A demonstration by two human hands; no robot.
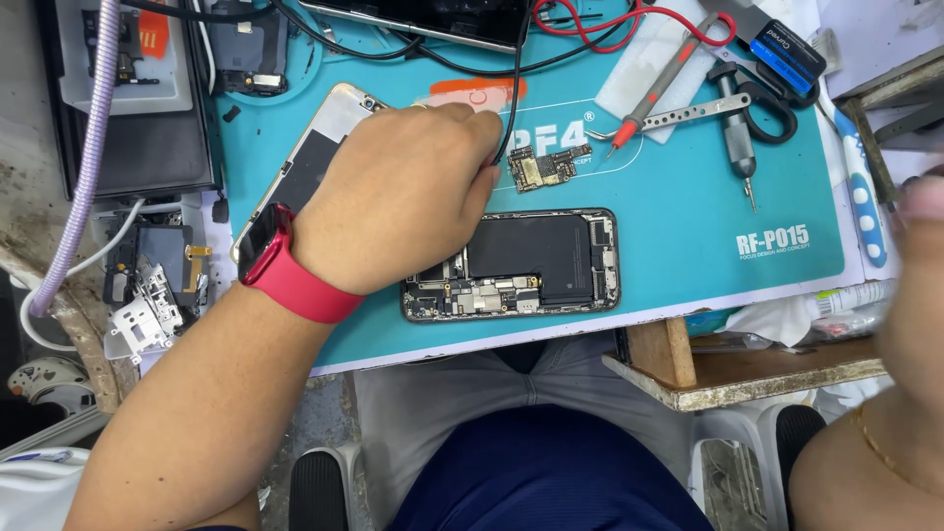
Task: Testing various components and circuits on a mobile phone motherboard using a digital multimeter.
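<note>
Already opened up: phone (pixel 511 265) lying flat near front edge of teal mat (pixel 688 206), back off, black battery and lower boards exposed. Small logic board (pixel 542 168) pulled out, resting on mat just above phone, apart from it. Detached screen panel (pixel 315 157) tilted under left hand, partly hidden. Judged mid-disassembly or mid-test: board out, nothing reassembled, no screws or covers going back on.

Left hand (pixel 403 197) curled over mat, red watch (pixel 285 261) on wrist, fingers closed around thin black wire (pixel 513 88) near its lower end, wire tip close beside logic board; touching board or not, cannot tell. Right hand (pixel 919 246) blurred at right frame edge, well apart from phone, only a fingertip and wrist showing; grip not readable, nothing seen held.

Around: red probe (pixel 654 88) lying on white pad, red lead looping above. Metal tweezers (pixel 678 113) beside probe. Screwdriver (pixel 737 138) tip down toward mat. Black scissors (pixel 772 108) just right of screwdriver. Second dark device (pixel 423 15) at top edge, wires running from it. Loose metal shields (pixel 143 310) and parts at left off mat. Purple cable (pixel 84 147) down left side.

In the way: left hand covers phone's upper left corner and screen panel; black wire crosses over mat toward board; probe and leads crowd top of mat.
</note>
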